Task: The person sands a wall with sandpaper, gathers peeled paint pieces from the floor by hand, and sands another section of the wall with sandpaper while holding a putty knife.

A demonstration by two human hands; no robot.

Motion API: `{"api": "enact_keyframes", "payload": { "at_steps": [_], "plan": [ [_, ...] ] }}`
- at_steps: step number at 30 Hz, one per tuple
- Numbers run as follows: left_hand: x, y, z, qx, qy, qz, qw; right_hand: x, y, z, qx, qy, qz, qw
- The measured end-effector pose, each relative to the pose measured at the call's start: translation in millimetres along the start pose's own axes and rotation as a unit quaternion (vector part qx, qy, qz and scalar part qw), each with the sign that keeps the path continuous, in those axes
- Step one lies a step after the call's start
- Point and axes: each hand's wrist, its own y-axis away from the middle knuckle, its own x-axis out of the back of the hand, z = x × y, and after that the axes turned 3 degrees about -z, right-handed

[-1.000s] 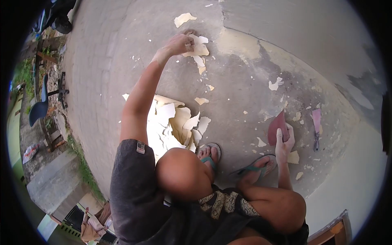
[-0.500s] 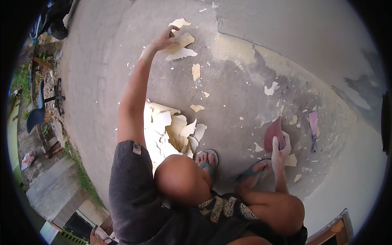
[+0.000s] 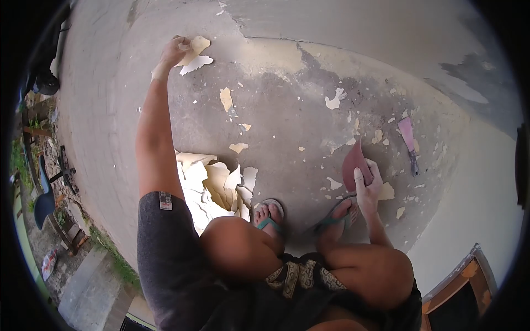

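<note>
At the far upper left, my left hand [image 3: 175, 51] is closed on a cream flake of peeled paint [image 3: 196, 48]. A white flake [image 3: 196, 64] lies just below that one, against or under it; I cannot tell which. My right hand [image 3: 369, 185] grips a bent reddish-brown sheet of sandpaper [image 3: 353, 165], thumb on its near face, above my right foot. Between my left arm and left foot is a heap of large peeled paint pieces [image 3: 221, 182]. A scraper with a pinkish blade [image 3: 406, 132] and a dark handle rests on the floor to the right.
Small paint flakes [image 3: 226, 100] are scattered over the grey concrete floor [image 3: 276, 118]. A grey wall [image 3: 364, 25] with a patchy base curves along the top and right. A wooden frame [image 3: 461, 287] stands at lower right. Grass [image 3: 118, 265] and a dark blue chair [image 3: 44, 201] are at left.
My left hand has closed on the paint pieces at the upper left; the topmost flake no longer shows apart. The whole view has shifted. My right hand still holds the sandpaper.
</note>
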Motion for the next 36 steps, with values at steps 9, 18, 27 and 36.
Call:
{"api": "enact_keyframes", "payload": {
  "at_steps": [9,18,27,36],
  "plan": [
    [-12,23,19,-0.028,0.03,0.038,0.998,-4,-2,5,0.014,0.013,-0.012,1.0],
    [-6,29,14,0.02,0.067,0.01,0.997,-1,5,0,0.03,0.003,-0.01,0.999],
    [16,121,91,0.015,0.241,-0.229,0.943,-4,8,-1,0.055,0.005,-0.002,0.998],
    [-89,178,121,-0.064,-0.003,0.012,0.998,51,30,15,0.0,0.043,-0.032,0.999]
  ]
}}
